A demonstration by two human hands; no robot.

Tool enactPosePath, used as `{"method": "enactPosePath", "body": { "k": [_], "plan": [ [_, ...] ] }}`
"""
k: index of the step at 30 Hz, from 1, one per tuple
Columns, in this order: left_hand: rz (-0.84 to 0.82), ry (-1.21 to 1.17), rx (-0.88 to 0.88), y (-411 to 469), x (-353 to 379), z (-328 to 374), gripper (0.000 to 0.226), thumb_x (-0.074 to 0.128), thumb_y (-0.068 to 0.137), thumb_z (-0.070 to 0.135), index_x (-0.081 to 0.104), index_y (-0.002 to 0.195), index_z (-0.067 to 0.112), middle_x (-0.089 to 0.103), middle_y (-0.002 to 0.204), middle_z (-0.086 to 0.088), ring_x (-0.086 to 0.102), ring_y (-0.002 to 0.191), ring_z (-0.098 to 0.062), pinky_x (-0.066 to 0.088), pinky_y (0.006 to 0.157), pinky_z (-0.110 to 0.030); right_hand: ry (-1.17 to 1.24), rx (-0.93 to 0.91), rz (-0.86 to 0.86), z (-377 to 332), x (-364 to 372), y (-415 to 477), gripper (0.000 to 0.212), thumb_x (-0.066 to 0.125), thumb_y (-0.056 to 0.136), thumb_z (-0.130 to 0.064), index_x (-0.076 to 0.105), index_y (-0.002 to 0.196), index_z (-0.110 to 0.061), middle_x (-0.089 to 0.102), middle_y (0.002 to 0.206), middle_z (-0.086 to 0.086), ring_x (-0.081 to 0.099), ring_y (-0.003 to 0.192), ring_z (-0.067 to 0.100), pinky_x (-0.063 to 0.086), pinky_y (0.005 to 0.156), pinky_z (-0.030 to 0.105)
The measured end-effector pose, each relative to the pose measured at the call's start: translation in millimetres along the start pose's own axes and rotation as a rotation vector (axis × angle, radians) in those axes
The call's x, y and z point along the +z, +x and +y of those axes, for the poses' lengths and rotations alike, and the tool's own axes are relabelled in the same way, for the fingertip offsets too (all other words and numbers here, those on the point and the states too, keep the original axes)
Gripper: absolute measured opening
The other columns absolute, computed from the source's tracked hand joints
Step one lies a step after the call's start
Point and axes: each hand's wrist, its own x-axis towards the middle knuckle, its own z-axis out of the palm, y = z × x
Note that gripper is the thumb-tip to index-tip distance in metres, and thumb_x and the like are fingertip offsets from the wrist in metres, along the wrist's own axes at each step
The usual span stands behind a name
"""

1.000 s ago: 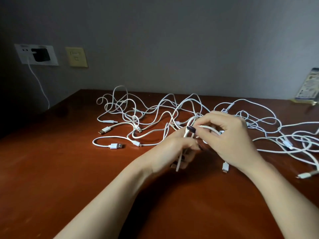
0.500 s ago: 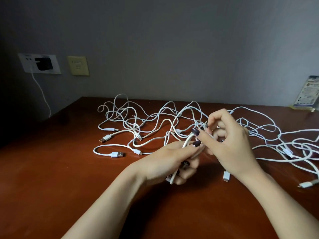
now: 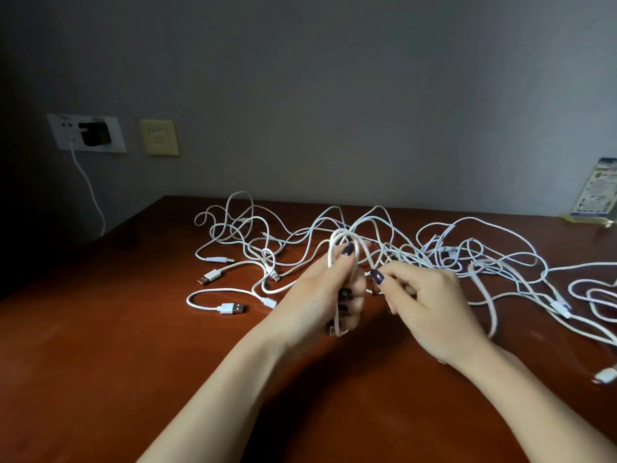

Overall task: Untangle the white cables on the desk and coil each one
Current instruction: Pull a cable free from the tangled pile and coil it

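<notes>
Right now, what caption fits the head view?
Left hand grips a looped white cable, right hand pinches a strand beside it, above the tangle on the desk.

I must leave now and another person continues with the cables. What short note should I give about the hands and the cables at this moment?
Left hand: grips a few loops of one white cable, thumb pressed on them.
Right hand: pinches a strand running off those loops, beside the left hand.
Other cables: one loose tangle across the back of the desk, plugs at its edges.
Done: one coil begun, no finished coil in view.
Left: wind in this cable, then free and coil every other one.
</notes>
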Motion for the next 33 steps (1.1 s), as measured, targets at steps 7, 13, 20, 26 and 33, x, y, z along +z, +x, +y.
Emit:
{"method": "enactPosePath", "body": {
  "k": [7, 13, 20, 26, 33],
  "plan": [
    [0.043, 0.182, 0.076, -2, 1, -1, 0.023, 0.032, 0.104, 0.025, 0.052, 0.105, 0.013, 0.038, 0.055, 0.01, 0.031, 0.044, -0.004, 0.028, 0.042, -0.016, -0.024, -0.048, -0.058, -3, 0, -1, 0.031, 0.042, 0.089, -0.038, 0.058, 0.067, -0.023, 0.056, 0.056, -0.007, 0.047, 0.045, 0.016, 0.039, 0.049, 0.036],
    [0.338, 0.367, 0.187, 0, -12, 4, 0.018, 0.035, 0.102, 0.027, 0.048, 0.091, 0.022, 0.045, 0.076, -0.003, 0.045, 0.063, -0.01, 0.04, 0.058, -0.024, -0.147, 0.01, -0.213, 1, 1, -2, 0.008, 0.064, 0.086, -0.022, 0.069, 0.09, -0.026, 0.062, 0.072, -0.011, 0.057, 0.079, 0.003, 0.045, 0.069, 0.015],
    [0.25, -0.549, 0.197, 1, -19, 22, 0.018, 0.036, 0.101, 0.021, 0.051, 0.092, 0.02, 0.065, 0.068, -0.002, 0.068, 0.068, -0.021, 0.056, 0.076, -0.041, -0.034, 0.023, -0.241, -4, -5, -1, 0.01, 0.058, 0.091, -0.027, 0.062, 0.085, -0.033, 0.062, 0.075, -0.01, 0.057, 0.072, 0.007, 0.044, 0.066, 0.02],
    [0.298, -0.875, 0.258, 2, -42, 25, 0.027, 0.031, 0.102, 0.025, 0.043, 0.079, 0.02, 0.032, 0.053, 0.007, 0.033, 0.041, -0.006, 0.048, 0.052, -0.019, 0.13, 0.045, -0.127, -13, -6, 0, 0.022, 0.055, 0.093, -0.017, 0.055, 0.082, -0.036, 0.059, 0.072, -0.007, 0.054, 0.06, 0.005, 0.038, 0.062, 0.005],
    [0.506, -0.122, 0.309, 7, -33, 16, 0.024, 0.032, 0.102, 0.015, 0.05, 0.089, 0.024, 0.035, 0.054, 0.009, 0.031, 0.042, -0.004, 0.026, 0.042, -0.018, 0.141, -0.229, -0.081, -22, -7, -4, 0.011, 0.061, 0.081, -0.024, 0.067, 0.073, -0.022, 0.056, 0.059, -0.012, 0.05, 0.052, 0.001, 0.035, 0.049, 0.008]
  ]
}}
